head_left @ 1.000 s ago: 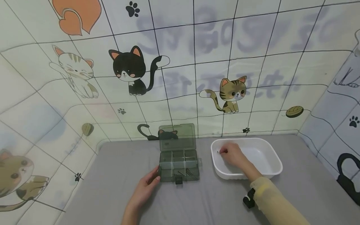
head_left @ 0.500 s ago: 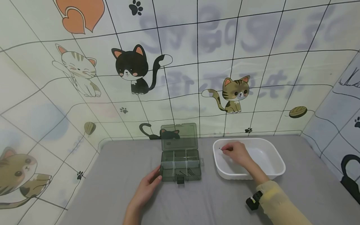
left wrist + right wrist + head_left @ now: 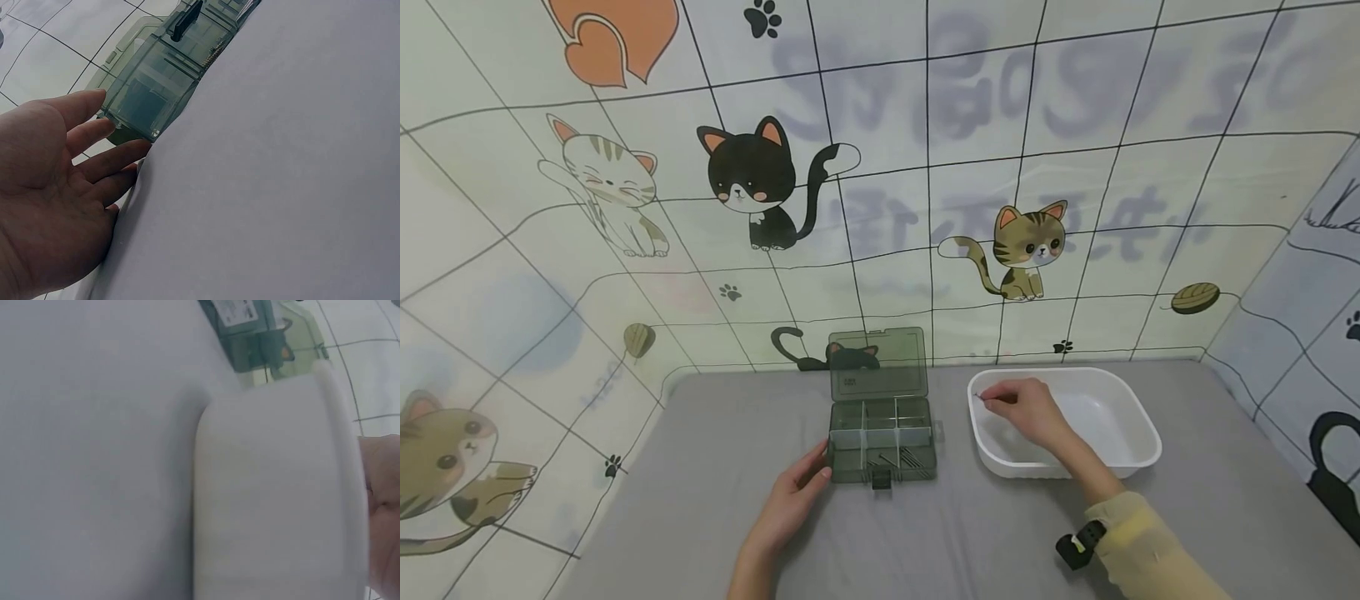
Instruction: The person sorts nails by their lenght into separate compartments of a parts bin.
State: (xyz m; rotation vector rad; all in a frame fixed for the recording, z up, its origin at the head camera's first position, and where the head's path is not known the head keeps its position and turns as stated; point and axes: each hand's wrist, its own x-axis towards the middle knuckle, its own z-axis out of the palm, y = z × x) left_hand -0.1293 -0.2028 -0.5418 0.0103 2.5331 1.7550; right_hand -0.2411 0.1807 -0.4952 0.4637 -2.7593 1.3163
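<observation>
A translucent green compartment box stands on the grey cloth with its lid raised against the back wall. Several thin dark screws lie in its front compartments. My left hand rests beside the box; its fairly straight fingertips touch the box's left side. In the left wrist view, that palm faces the camera near the box's corner. Over the left part of a white tray, my right hand pinches a small thin screw-like piece, too small to make out fully. The right wrist view shows mostly the tray's outer wall.
Grey cloth covers the table, and a cat-printed sheet hangs behind and at both sides. The tray's rim rises between the right hand and the box. A black device is worn on the right wrist.
My right hand has risen slightly towards the tray's far left rim, with the small piece still pinched. The head view has shifted a little. My left hand stays at the box.
</observation>
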